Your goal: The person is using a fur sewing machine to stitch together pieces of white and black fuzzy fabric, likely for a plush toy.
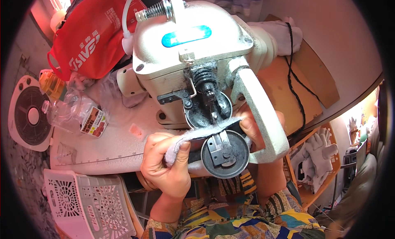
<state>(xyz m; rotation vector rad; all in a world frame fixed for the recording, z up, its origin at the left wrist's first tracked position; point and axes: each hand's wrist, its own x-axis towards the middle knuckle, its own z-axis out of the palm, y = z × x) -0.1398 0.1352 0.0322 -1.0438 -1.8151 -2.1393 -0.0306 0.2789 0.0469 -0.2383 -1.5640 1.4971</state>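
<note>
Left hand (166, 165) and right hand (254, 128) pinch fuzzy cloth (197, 134) at a sewing machine (164, 60), apparently edge-stitching; the next move likely calls for steady feeding.

A patchwork-print garment (247, 217) in yellow, blue and black is worn.

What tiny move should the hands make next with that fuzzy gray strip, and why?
I'd probably have the left hand gently guide the fuzzy strip along the toothed wheel, keeping it steady. Its middle lies by the wheel's upper edge, the left hand pinches one end, and the right hand seems to hold the other.
</note>
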